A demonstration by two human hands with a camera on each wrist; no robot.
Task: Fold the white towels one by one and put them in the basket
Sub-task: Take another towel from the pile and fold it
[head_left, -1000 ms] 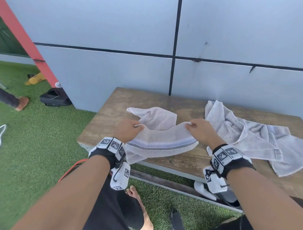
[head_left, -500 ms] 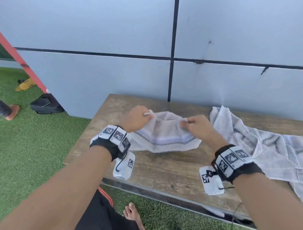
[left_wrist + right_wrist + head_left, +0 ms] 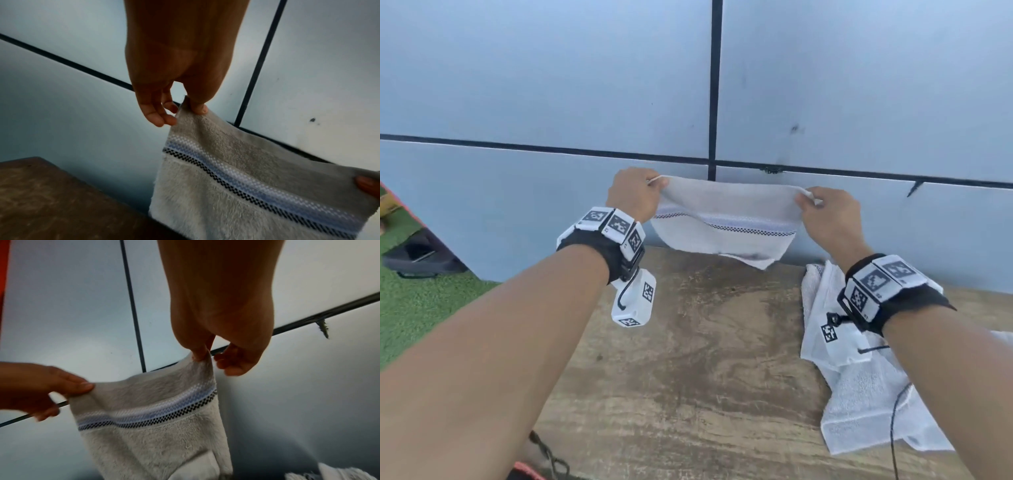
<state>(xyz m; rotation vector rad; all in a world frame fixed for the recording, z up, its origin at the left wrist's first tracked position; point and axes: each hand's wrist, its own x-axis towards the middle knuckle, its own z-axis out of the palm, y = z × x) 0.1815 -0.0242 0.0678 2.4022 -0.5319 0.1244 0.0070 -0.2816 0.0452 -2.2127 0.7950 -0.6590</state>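
Head view: towel held up above worktop, left hand and right hand each pinching a top corner; spare towels heaped at right; no basket visible. Left wrist view: thumb-and-finger pinch, shallow. Right wrist view: same; hanging lower part doubled. Risk: corner slipping free, causing a crooked fold.

No readable words, brand names or numbers appear in any view. The only markings are black-and-white square code patterns on the white wristbands and on the small white camera units hanging below both wrists; they carry no legible characters. The towel's woven stripe bears no lettering.
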